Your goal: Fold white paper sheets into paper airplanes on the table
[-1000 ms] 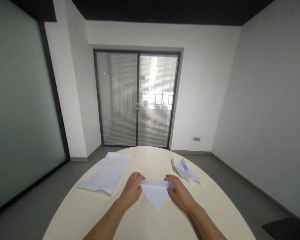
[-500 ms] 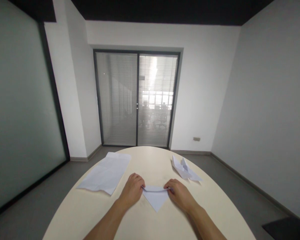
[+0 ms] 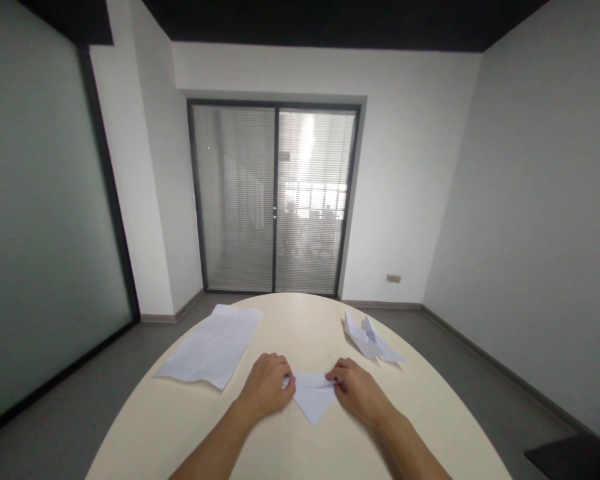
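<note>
Left hand [image 3: 267, 385]: pinching folded paper [image 3: 314, 402] at its left end
Right hand [image 3: 359, 389]: pinching its right end
Paper boat [image 3: 361, 339]: beyond folded paper, rightward

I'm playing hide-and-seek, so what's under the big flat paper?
The paper lies on the table, which shows beside it. The spot beneath is covered, so anything else there can't be seen.

- Folded paper [image 3: 314, 399]: white, roughly triangular, a folded strip crossing its far edge.
- It lies in the near middle, its point toward the near side; its far corners are hidden.
</note>
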